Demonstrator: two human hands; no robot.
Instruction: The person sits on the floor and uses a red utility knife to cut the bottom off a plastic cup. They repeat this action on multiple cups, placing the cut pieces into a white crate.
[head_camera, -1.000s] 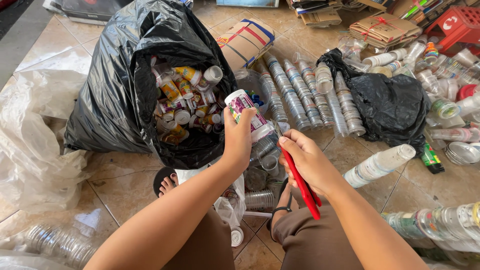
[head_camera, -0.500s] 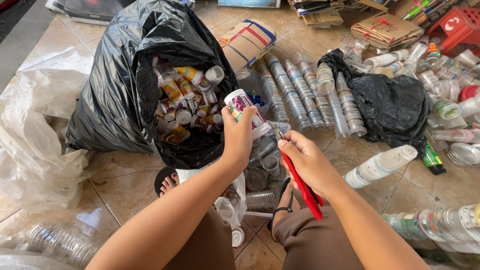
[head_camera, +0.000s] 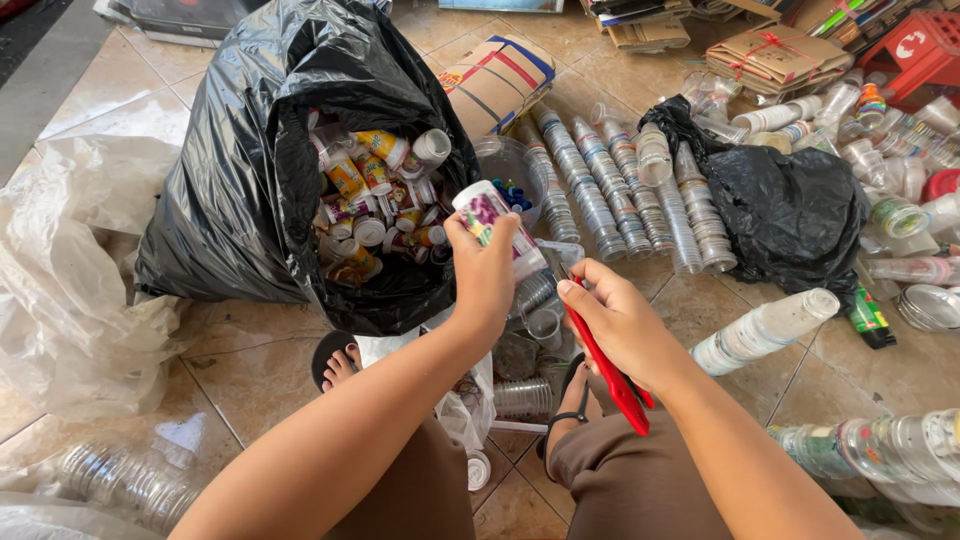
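I'm gripping the small printed bottle (head_camera: 497, 225) in my left hand (head_camera: 487, 275) above the black bag (head_camera: 250, 170), tilted toward my right hand (head_camera: 620, 325), whose fingers are closing around the red cutter (head_camera: 610, 370).

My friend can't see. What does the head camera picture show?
The person's left hand holds a small labelled plastic bottle, and the right hand holds a red cutter beside it. In front sits an open black bag full of similar bottles, with stacked clear cups on the tiled floor.
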